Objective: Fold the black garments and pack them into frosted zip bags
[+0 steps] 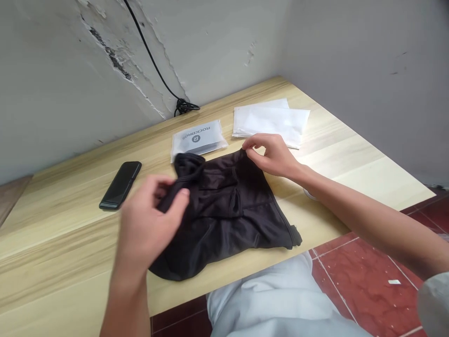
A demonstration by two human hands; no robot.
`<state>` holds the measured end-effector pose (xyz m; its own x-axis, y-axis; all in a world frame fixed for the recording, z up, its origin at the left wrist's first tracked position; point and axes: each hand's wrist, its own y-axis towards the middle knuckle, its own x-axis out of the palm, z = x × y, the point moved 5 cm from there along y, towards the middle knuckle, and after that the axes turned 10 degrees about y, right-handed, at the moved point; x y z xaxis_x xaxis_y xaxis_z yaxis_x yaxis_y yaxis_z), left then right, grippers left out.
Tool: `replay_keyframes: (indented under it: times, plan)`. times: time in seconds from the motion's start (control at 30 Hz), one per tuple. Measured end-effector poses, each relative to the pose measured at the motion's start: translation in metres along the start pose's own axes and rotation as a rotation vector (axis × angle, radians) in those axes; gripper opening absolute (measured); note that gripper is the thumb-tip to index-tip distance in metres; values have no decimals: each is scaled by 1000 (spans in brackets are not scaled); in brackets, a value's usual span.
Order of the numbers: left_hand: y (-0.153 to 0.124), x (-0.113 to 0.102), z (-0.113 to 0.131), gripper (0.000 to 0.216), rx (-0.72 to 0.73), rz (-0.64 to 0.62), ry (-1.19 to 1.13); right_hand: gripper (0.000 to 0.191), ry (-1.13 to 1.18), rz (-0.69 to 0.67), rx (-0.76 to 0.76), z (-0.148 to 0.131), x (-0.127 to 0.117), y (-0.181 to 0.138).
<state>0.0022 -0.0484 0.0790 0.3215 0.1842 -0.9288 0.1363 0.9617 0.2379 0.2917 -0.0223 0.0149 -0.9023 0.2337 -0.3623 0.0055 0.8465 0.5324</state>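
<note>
A thin, shiny black cloth garment [224, 224] with stitched edges and a slit-like opening lies spread near the table's front edge. Its exact kind I cannot tell. My left hand [154, 215], slightly blurred, grips the garment's left part, where the cloth is bunched and lifted. At the far right corner, my right hand [268, 152] pinches the fabric between thumb and fingers. A small dark tab [295, 235] sticks out at the near right corner.
Behind the garment lie a printed frosted pouch [198, 139] and white pouches [270, 122]. A black phone [121, 185] rests on the left of the wooden table [63, 243]. By the wall is a coiled black cable [185, 106]. A pale round object is partly hidden under my right forearm.
</note>
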Motion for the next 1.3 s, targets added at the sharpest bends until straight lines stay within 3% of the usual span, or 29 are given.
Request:
replay_keyframes:
  times: [0.13,0.2,0.27,0.37,0.43,0.57,0.63,0.77,0.9,0.97,1.07,1.17,1.3]
  plan:
    - [-25,37,41,58,457,-526,96,20,20,-30,-1,-2,2,-1]
    - [-31,40,43,73,566,-641,131,20,27,-49,5,-3,4,-2]
    - [-26,34,41,73,579,-624,124,20,30,-68,0,-3,6,-2]
    - [-9,26,40,67,536,-394,129,19,5,-90,-25,-2,4,-2]
    - [-3,38,42,73,534,-265,190,20,-66,-67,-34,3,-2,1]
    - [-9,90,43,74,595,-382,244,31,-349,-23,45,26,-19,7]
    - [-10,101,39,73,579,-402,225,40,-459,-63,141,42,-24,9]
    - [2,86,27,63,544,-351,68,33,-440,-131,284,64,-29,11]
    - [26,57,-5,43,191,-144,112,20,-372,-85,272,64,-32,13]
    - [31,55,-18,43,63,-205,207,17,-333,-69,257,62,-33,14]
    - [29,60,-21,46,65,-308,172,15,-268,-38,236,57,-31,15]
    - [22,66,-13,39,93,-339,14,15,-158,-14,148,45,-24,14]
    - [16,72,-4,37,-35,-377,-397,20,-64,-83,-29,20,-4,5]
